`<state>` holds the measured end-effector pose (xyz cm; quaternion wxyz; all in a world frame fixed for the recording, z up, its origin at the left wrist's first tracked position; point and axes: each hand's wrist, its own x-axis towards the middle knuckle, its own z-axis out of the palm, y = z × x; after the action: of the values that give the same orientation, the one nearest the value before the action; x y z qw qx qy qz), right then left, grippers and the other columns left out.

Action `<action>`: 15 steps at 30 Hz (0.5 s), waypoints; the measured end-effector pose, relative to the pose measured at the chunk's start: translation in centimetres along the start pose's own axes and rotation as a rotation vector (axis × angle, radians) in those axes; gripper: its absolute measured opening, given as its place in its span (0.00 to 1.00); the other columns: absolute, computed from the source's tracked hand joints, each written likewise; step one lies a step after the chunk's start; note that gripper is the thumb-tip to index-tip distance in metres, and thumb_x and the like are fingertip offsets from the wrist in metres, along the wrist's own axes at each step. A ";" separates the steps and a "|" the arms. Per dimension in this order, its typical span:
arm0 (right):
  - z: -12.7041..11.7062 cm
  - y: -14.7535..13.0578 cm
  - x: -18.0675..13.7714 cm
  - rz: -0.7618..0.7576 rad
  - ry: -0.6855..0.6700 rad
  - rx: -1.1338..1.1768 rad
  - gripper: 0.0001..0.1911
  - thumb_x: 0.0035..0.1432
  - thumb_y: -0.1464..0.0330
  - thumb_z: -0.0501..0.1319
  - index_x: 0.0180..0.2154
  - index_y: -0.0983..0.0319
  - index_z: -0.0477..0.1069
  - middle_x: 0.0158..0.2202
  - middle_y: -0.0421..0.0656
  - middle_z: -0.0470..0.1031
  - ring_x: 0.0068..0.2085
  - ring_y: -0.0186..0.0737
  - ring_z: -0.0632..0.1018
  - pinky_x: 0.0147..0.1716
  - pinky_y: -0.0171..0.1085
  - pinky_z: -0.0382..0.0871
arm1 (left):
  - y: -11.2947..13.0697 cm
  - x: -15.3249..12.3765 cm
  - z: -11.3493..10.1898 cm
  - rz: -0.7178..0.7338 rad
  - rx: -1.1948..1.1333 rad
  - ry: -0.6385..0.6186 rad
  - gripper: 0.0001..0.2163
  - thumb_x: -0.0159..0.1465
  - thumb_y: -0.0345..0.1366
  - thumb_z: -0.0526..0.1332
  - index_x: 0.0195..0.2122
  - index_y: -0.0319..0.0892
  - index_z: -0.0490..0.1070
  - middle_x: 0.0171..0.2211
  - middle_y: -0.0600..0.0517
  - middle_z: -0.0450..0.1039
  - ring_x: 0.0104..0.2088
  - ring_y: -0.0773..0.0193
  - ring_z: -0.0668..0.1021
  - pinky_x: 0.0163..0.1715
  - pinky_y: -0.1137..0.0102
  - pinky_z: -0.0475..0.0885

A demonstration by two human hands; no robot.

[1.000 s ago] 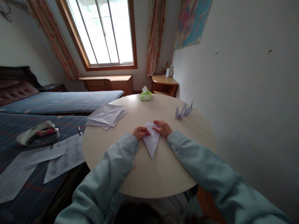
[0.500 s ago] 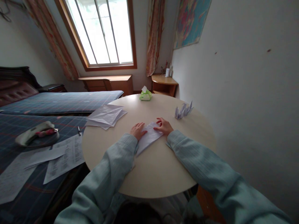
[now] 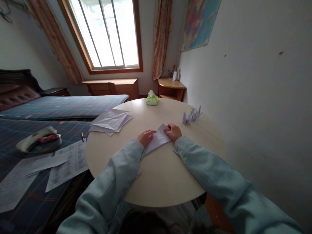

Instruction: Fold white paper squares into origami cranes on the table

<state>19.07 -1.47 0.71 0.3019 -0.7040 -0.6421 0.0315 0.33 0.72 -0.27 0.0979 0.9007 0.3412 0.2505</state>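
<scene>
A folded sheet of white paper (image 3: 159,139) lies on the round table in front of me, one corner pointing away. At its left edge is my left hand (image 3: 145,137), closed on the paper with the fingertips on its upper side. My right hand (image 3: 174,132) pinches the right edge near the far corner, its fingers curled in. Beyond the right hand stand several folded paper cranes (image 3: 191,116) in a tight group. To the left, a stack of creased white sheets (image 3: 110,121) rests at the table's edge.
A green tissue pack (image 3: 152,98) sits at the far side of the cream table (image 3: 165,185). On the bed at left are printed sheets (image 3: 69,162), a pen (image 3: 83,136) and a pale pouch (image 3: 40,139). A white wall (image 3: 255,107) rises on the right.
The paper has turned slightly and its far corner now shows between my hands. My right fingers, raised and spread before, have curled onto the edge. My left fingers have shifted right along the paper.
</scene>
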 end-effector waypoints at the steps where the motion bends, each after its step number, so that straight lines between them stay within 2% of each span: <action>1: 0.0 0.1 0.0 -0.015 0.037 -0.007 0.04 0.43 0.68 0.57 0.23 0.63 0.66 0.25 0.41 0.69 0.27 0.33 0.67 0.26 0.31 0.57 | 0.1 0.0 0.0 0.002 -0.006 -0.022 0.11 0.57 0.32 0.51 0.40 0.45 0.67 0.41 0.53 0.69 0.42 0.68 0.70 0.45 0.72 0.64; 4: 0.1 0.1 0.1 -0.121 0.141 0.045 0.03 0.44 0.70 0.55 0.23 0.63 0.64 0.25 0.42 0.68 0.27 0.34 0.67 0.27 0.32 0.58 | 0.2 0.0 -0.1 -0.014 0.016 -0.047 0.10 0.57 0.35 0.51 0.38 0.46 0.69 0.41 0.55 0.70 0.42 0.68 0.70 0.45 0.71 0.64; 7: 0.3 -0.3 -0.1 -0.318 0.176 0.186 0.02 0.44 0.74 0.54 0.23 0.63 0.64 0.26 0.41 0.69 0.30 0.34 0.68 0.31 0.32 0.60 | 0.2 0.0 -0.4 -0.053 0.068 -0.037 0.11 0.57 0.36 0.52 0.39 0.47 0.68 0.42 0.55 0.69 0.43 0.67 0.69 0.46 0.71 0.64; 10: 0.5 -0.6 -0.5 -0.513 0.093 0.284 0.09 0.41 0.80 0.52 0.23 0.62 0.65 0.29 0.40 0.71 0.33 0.34 0.69 0.35 0.33 0.61 | 0.0 0.1 -0.7 -0.101 0.125 -0.018 0.11 0.56 0.34 0.53 0.39 0.47 0.69 0.42 0.55 0.70 0.43 0.66 0.70 0.46 0.70 0.63; 15: 0.5 -0.9 -0.9 -0.649 -0.055 0.242 0.15 0.37 0.83 0.52 0.26 0.61 0.69 0.28 0.40 0.72 0.34 0.35 0.68 0.36 0.33 0.62 | -0.3 0.2 -0.6 -0.071 0.115 0.016 0.10 0.55 0.29 0.53 0.35 0.46 0.71 0.38 0.56 0.72 0.40 0.67 0.70 0.44 0.72 0.65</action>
<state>17.88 -2.16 0.47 0.3603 -0.4209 -0.8320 0.0288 -0.02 1.13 0.23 0.0522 0.8902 0.3874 0.2340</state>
